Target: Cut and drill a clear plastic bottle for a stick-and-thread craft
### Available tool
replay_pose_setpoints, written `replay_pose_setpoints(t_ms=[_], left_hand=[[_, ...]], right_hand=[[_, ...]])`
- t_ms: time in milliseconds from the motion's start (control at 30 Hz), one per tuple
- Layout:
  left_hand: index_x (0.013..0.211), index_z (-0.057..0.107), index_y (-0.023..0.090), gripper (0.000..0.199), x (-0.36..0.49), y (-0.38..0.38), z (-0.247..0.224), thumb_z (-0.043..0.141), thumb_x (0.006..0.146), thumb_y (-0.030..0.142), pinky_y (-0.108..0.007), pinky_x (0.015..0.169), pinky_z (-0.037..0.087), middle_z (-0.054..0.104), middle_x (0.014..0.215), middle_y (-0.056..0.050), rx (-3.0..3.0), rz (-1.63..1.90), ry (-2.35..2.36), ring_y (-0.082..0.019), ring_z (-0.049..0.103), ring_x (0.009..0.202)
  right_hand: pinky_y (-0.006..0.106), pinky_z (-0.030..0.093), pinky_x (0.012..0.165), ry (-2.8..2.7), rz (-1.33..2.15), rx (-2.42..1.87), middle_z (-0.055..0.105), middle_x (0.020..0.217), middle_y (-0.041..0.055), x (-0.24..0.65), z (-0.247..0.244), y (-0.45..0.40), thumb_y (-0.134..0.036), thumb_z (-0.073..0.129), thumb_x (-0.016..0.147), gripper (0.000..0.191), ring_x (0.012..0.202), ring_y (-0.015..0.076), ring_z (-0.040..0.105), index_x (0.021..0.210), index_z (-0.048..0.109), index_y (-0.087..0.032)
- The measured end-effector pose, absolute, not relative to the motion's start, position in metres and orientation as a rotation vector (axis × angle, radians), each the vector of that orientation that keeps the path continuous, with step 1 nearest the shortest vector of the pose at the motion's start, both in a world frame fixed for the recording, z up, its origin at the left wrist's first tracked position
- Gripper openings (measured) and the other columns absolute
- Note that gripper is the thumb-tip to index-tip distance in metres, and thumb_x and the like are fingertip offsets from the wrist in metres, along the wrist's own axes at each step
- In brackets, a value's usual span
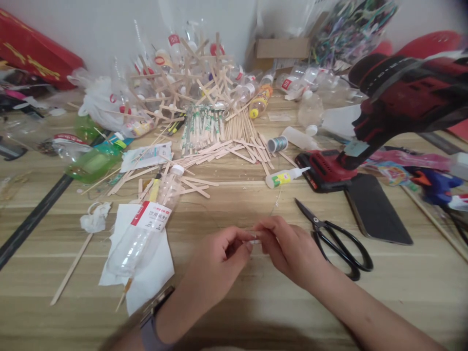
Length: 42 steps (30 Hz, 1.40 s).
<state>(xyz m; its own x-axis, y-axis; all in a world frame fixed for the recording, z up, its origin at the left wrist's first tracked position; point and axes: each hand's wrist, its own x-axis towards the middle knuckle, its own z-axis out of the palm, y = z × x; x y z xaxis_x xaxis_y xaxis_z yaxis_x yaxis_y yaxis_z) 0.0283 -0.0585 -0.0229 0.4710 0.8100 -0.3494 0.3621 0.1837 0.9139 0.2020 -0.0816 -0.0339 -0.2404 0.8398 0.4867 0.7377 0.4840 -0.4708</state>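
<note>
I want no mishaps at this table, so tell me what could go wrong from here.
The small clear piece pinched between the left hand and right hand might slip, being tiny and mostly hidden. The right hand could knock the scissors, which lie close beside it. The glue bottle lies on its side, tip towards the drill, so it might leak there if open; I can't tell whether it is.

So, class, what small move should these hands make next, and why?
Perhaps tilt the small clear piece further into view, since the left hand and right hand meet around it, leaving only a sliver showing.
</note>
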Motion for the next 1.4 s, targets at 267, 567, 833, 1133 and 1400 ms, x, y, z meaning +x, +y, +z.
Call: replay_pose_setpoints(t_ms=[267, 567, 833, 1133, 1400], left_hand=[[0.098, 0.073, 0.022, 0.021, 0.029, -0.062, -0.021, 0.055, 0.089, 0.029, -0.025, 0.062, 0.041, 0.070, 0.077, -0.001, 1.578, 0.464, 1.109, -0.016, 0.060, 0.068], [0.086, 0.069, 0.020, 0.016, 0.029, -0.068, -0.026, 0.054, 0.089, 0.015, -0.027, 0.069, 0.045, 0.073, 0.082, -0.006, 2.153, 0.670, 1.083, -0.019, 0.065, 0.076], [0.084, 0.069, 0.021, 0.014, 0.032, -0.068, -0.025, 0.057, 0.088, 0.016, -0.026, 0.066, 0.043, 0.072, 0.080, -0.004, 2.091, 0.646, 1.086, -0.016, 0.062, 0.070], [0.086, 0.071, 0.022, 0.010, 0.032, -0.066, -0.027, 0.061, 0.085, 0.020, -0.024, 0.061, 0.040, 0.068, 0.071, 0.001, 1.822, 0.584, 1.158, -0.013, 0.057, 0.061], [0.079, 0.067, 0.019, 0.011, 0.034, -0.073, -0.026, 0.059, 0.086, 0.015, -0.025, 0.061, 0.038, 0.061, 0.067, -0.001, 2.183, 0.736, 1.136, -0.014, 0.052, 0.060]], right_hand=[[0.022, 0.039, 0.043, -1.984, 0.291, -1.368, 0.057, 0.050, -0.0063, 0.202, -0.034, -0.082, -0.016, 0.038, 0.094, 0.017, 0.038, 0.0121, 0.055, 0.087, 0.051, -0.023], [0.023, 0.038, 0.042, -1.876, 0.394, -1.497, 0.055, 0.049, -0.0066, 0.199, -0.037, -0.083, -0.026, 0.040, 0.096, 0.014, 0.038, 0.0136, 0.056, 0.090, 0.052, -0.023], [0.022, 0.036, 0.040, -1.829, 0.487, -1.504, 0.049, 0.045, -0.0088, 0.196, -0.033, -0.084, -0.024, 0.043, 0.094, 0.012, 0.034, 0.0128, 0.051, 0.087, 0.052, -0.024], [0.021, 0.034, 0.038, -1.761, 0.568, -1.449, 0.055, 0.052, -0.0072, 0.196, -0.032, -0.085, -0.022, 0.042, 0.092, 0.011, 0.033, 0.0098, 0.048, 0.086, 0.051, -0.025], [0.021, 0.032, 0.035, -1.598, 0.801, -1.508, 0.047, 0.041, -0.0108, 0.191, -0.027, -0.085, -0.031, 0.043, 0.093, 0.009, 0.031, 0.0112, 0.046, 0.087, 0.048, -0.024]])
